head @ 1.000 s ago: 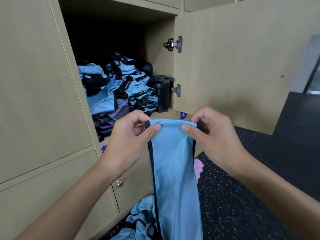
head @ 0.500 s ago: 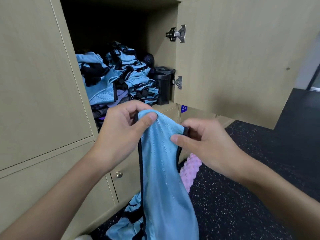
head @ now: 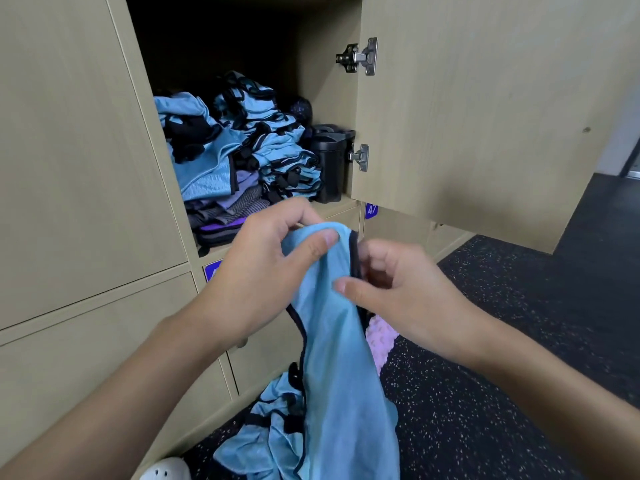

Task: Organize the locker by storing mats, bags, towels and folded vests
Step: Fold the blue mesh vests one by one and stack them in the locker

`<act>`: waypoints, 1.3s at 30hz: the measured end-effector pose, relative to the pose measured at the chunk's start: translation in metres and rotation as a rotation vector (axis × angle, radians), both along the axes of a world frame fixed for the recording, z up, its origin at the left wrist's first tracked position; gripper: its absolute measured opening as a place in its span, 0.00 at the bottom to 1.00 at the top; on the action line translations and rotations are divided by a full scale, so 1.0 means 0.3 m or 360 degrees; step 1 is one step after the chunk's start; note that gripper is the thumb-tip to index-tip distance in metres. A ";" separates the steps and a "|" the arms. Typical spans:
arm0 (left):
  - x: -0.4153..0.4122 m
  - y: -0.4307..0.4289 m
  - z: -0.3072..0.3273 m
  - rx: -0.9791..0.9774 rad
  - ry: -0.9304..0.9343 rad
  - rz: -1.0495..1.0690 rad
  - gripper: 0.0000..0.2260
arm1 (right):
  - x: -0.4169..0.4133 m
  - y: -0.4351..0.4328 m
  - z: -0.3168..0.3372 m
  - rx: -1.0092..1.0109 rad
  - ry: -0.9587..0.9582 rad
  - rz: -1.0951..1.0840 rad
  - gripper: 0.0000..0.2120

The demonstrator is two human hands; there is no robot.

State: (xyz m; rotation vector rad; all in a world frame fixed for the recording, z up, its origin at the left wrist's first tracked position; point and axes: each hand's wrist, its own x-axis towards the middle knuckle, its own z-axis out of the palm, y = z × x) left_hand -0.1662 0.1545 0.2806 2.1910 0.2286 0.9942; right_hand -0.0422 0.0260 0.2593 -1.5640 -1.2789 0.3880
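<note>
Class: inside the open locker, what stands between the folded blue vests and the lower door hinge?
A black container, beside the folded blue vests and just left of the lower hinge; head view.

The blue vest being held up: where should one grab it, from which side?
Pinch the blue vest at its top edge, one corner per hand, coming from the front with thumbs toward you. It hangs limp and long, so a top hold probably lets it fall flat. The left hand and right hand pinch near there.

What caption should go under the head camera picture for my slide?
The left hand and right hand pinch a blue vest before an open locker stacked with folded vests.
</note>
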 end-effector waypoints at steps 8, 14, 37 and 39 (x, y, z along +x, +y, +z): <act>0.000 0.019 0.025 -0.0322 -0.0164 0.0174 0.03 | -0.002 -0.004 -0.014 -0.0063 -0.0067 -0.0019 0.12; -0.024 -0.019 0.043 -0.0184 0.0134 0.0031 0.03 | -0.017 -0.008 0.000 -0.0055 -0.0068 -0.0006 0.09; -0.033 0.021 -0.003 0.0070 0.0653 -0.0160 0.06 | 0.003 -0.023 0.036 -0.0111 -0.0090 -0.0003 0.04; -0.042 0.046 0.005 0.0128 0.0664 -0.0088 0.09 | 0.016 -0.029 0.042 -0.0139 -0.0087 -0.0023 0.04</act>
